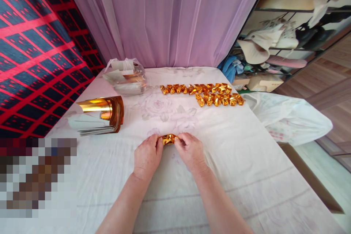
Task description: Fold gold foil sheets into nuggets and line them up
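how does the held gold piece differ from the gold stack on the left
Size: the gold piece is small; the gold stack is clearly bigger. State: the gold piece is in the grip of the left hand and right hand; the gold stack lies on the cloth, touched by neither. Look: the gold piece is creased; the gold stack is layered and shows pale areas too. Both have shiny gold surfaces.

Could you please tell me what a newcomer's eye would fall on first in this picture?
Probably the two rows of shiny gold pieces on the far right part of the table, and the gold piece held between the left hand and right hand, nearer the viewer. The bold red-and-dark patterned cloth at upper left would likely stand out too.
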Tool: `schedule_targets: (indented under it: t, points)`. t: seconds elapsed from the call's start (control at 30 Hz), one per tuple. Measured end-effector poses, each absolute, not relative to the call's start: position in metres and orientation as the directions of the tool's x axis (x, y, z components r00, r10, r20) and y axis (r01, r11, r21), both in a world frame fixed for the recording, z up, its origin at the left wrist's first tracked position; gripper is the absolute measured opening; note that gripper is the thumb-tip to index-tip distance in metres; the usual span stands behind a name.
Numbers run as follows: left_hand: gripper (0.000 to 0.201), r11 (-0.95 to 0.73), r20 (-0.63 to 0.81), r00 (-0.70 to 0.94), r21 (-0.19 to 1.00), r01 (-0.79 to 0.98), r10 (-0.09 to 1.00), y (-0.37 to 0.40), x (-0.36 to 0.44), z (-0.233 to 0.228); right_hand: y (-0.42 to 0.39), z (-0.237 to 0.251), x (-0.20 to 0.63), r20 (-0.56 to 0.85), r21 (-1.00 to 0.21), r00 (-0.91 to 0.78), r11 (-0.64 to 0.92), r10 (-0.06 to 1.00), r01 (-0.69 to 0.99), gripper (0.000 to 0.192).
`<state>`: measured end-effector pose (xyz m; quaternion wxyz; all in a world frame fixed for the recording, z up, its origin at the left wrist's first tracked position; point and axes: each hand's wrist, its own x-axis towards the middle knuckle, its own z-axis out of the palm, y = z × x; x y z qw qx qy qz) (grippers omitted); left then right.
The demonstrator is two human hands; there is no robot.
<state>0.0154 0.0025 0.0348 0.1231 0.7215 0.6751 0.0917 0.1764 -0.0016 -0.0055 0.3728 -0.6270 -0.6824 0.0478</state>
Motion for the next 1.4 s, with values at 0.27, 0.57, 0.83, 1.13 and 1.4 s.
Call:
schedule_targets:
  t: [0.27, 0.57, 0.83, 1.13, 1.4]
  points:
    - [0.023, -0.072, -0.029, 0.084, 0.278, 0.958, 0.996, 0.0, 0.017, 0.034, -0.001, -0.006, 0.175, 0.466, -0.5, 0.1, 0.168, 0.879, 0.85, 0.019]
    - [0.025, -0.071, -0.004, 0.075, 0.277, 0.958, 0.997, 0.001, 0.015, 0.03, -0.003, 0.0, 0.177, 0.481, -0.566, -0.031, 0.337, 0.876, 0.752, 0.019]
    - [0.023, -0.164, 0.041, 0.159, 0.326, 0.931, 0.986, -0.001, 0.015, 0.026, -0.002, -0.004, 0.177, 0.501, -0.536, 0.071, 0.245, 0.862, 0.808, 0.02]
    - [0.023, -0.154, 0.081, 0.134, 0.379, 0.912, 0.988, 0.001, 0.01, 0.023, -0.004, 0.003, 0.179, 0.472, -0.589, 0.021, 0.297, 0.882, 0.752, 0.021]
    - [0.024, -0.197, 0.118, 0.164, 0.378, 0.905, 0.979, 0.0, 0.01, 0.024, -0.005, 0.007, 0.183, 0.483, -0.501, -0.047, 0.321, 0.874, 0.804, 0.027]
